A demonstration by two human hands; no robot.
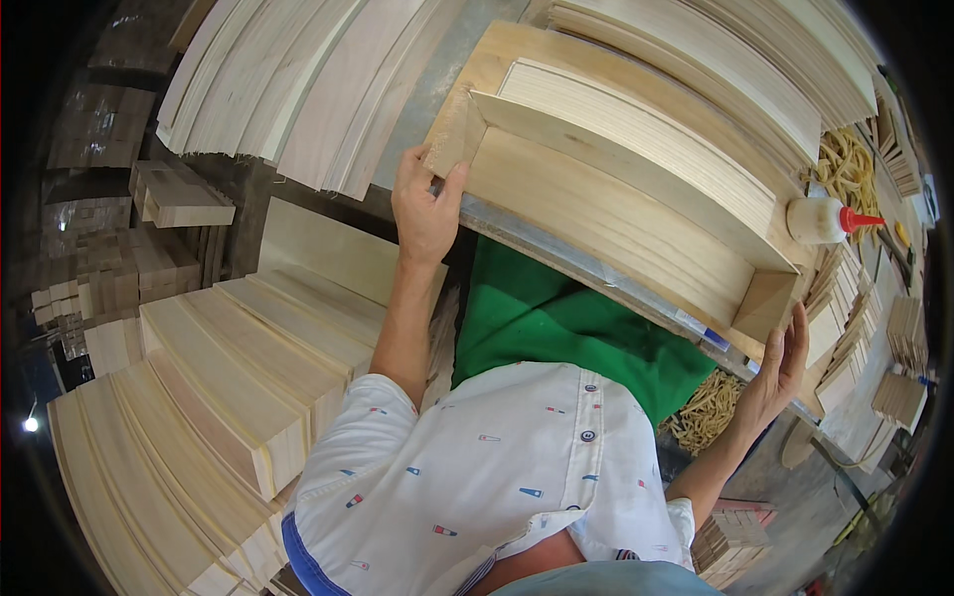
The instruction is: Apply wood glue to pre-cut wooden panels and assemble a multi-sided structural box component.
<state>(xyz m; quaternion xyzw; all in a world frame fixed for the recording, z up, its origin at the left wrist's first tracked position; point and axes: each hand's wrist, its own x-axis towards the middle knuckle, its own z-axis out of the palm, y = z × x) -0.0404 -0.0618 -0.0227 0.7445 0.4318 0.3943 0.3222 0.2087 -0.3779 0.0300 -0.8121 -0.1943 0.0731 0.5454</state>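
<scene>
- On the bench, at the near edge: wooden box frame, with a long far panel and short end panels at left and right.
- At the left end panel: left hand, gripping, with thumb on the near side and fingers around the outside.
- At the right end panel: right hand, with fingers extended upward along the outer side; impossible to tell whether gripping or only touching.
- Just behind the far panel: stack of thin wooden strips.
- Beneath frame and strips: plywood board.
- Just beyond the right end: white squeeze bottle with red nozzle cap.
- Farther right: heap of yellowish bands.
- Far side: stacked long boards; far left, more pale planks.
- Near side, below the bench edge: green apron under a white patterned shirt.
- Near left: large stacks of wooden panels.
</scene>
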